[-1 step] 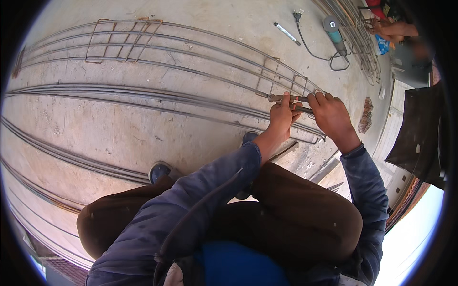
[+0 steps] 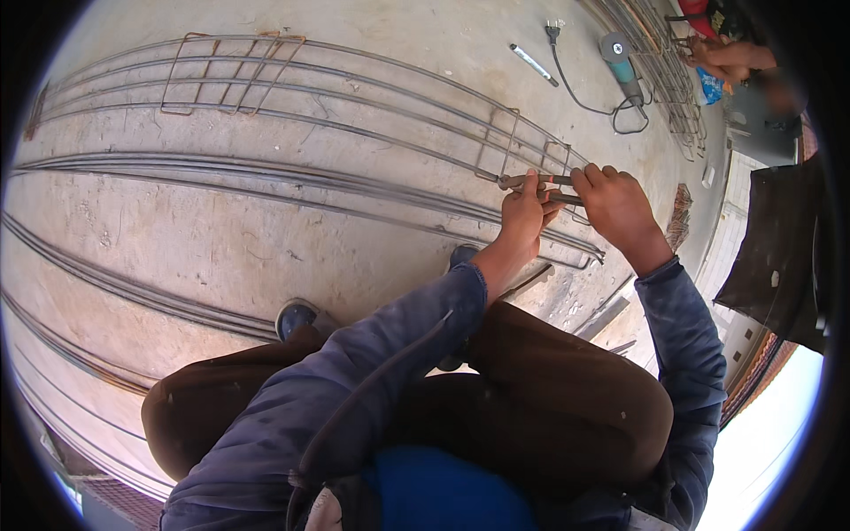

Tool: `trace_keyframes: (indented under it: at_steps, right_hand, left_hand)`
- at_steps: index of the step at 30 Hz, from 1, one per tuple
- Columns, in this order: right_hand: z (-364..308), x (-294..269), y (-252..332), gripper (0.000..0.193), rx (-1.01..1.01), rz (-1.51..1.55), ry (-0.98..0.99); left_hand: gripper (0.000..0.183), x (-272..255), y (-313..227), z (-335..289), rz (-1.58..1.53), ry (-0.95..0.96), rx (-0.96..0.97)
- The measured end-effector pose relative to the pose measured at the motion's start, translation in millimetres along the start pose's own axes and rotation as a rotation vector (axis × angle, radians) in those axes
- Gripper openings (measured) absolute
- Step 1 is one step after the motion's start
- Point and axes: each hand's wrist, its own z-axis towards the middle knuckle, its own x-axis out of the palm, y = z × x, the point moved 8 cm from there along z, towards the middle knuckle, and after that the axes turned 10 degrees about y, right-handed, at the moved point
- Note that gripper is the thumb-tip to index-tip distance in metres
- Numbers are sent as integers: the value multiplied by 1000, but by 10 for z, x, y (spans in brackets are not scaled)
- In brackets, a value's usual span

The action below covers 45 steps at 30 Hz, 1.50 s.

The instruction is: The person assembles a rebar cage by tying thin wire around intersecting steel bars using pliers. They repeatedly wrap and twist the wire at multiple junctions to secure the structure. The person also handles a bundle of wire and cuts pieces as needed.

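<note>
My left hand point(image 2: 524, 215) is closed about the head end of a dark pair of pincers point(image 2: 560, 180) with orange marks, thumb over the upper handle. Further along, my right hand point(image 2: 613, 205) grips the ends of the two handles, which stand a little apart. The jaws point left, at the near bar of a long cage of steel rods point(image 2: 372, 131). A square wire stirrup point(image 2: 506, 142) stands round the rods just beyond the jaws. Whatever the jaws bite on is too small to make out.
Loose steel rods point(image 2: 266, 166) lie along the concrete floor nearer me. An angle grinder point(image 2: 624, 71) with its cord and a marker pen point(image 2: 534, 65) lie beyond the cage. More rods point(image 2: 651, 44) and another person's hand point(image 2: 726, 55) are at the far right.
My right hand has shifted slightly with the handle ends. The left hand stays in nearly the same place.
</note>
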Motion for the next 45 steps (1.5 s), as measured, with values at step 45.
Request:
trace_keyframes:
  at_steps: [45]
  right_hand:
    - [-823, 1548, 1551, 64, 742, 1507, 85]
  left_hand:
    - [38, -615, 171, -64, 178, 37, -93]
